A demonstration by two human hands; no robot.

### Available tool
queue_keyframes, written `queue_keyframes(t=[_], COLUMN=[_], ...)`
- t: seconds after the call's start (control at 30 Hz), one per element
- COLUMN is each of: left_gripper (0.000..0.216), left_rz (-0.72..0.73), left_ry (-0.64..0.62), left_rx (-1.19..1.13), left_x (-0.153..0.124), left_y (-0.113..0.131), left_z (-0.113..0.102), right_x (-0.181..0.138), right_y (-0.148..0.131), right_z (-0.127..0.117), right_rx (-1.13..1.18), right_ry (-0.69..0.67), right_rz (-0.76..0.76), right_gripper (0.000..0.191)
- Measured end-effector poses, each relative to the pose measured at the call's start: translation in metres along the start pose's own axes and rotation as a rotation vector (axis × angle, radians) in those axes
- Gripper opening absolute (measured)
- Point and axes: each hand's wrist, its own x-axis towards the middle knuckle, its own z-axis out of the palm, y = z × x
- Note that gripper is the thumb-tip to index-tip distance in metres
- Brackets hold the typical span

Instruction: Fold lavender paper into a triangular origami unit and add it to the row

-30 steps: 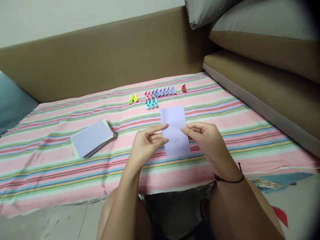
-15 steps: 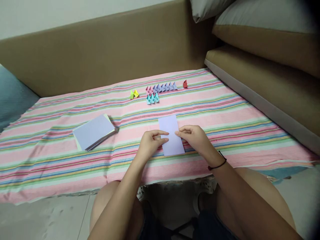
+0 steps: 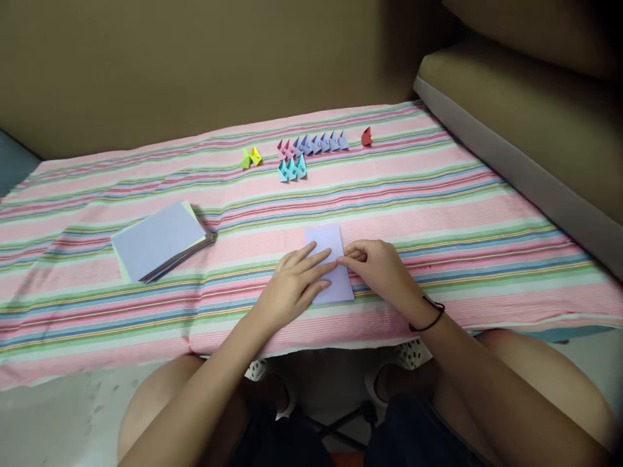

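A folded sheet of lilac paper (image 3: 339, 287) lies in front of me on the striped cloth (image 3: 243, 214). Across its left and middle part my left hand (image 3: 292, 282) rests flat, fingers spread. At the right edge of the paper, my right hand (image 3: 377, 263) has thumb and forefinger pinched together, with the other fingers curled. A dark cord bracelet circles the right wrist. Part of the sheet is hidden under the left fingers.
A stack of coloured paper (image 3: 158, 240) lies to the left. Farther back stand small folded paper pieces: yellow (image 3: 251, 157), pink (image 3: 285, 150), several purple (image 3: 321, 143), turquoise (image 3: 293, 168) and red (image 3: 366, 136). Sofa cushions (image 3: 516, 117) border the right side.
My left hand has moved from a loose grip at the sheet's left edge to lying spread over it. The right hand still pinches the right edge. The view has tilted down.
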Motion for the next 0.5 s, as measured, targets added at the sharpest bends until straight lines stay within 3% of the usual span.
queue_keyframes(t=[0.13, 0.5], left_gripper=[0.047, 0.048], left_rz=[-0.003, 0.023], left_ry=[-0.071, -0.071], left_rx=[0.063, 0.21], left_x=[-0.0016, -0.0032], left_y=[0.0025, 0.0048], left_z=[0.003, 0.0073], right_x=[0.0009, 0.0014], right_y=[-0.0025, -0.0087], right_z=[-0.0005, -0.0043], right_rx=[-0.052, -0.122], right_ry=[-0.017, -0.065], right_rz=[0.016, 0.049], right_gripper=[0.014, 0.008])
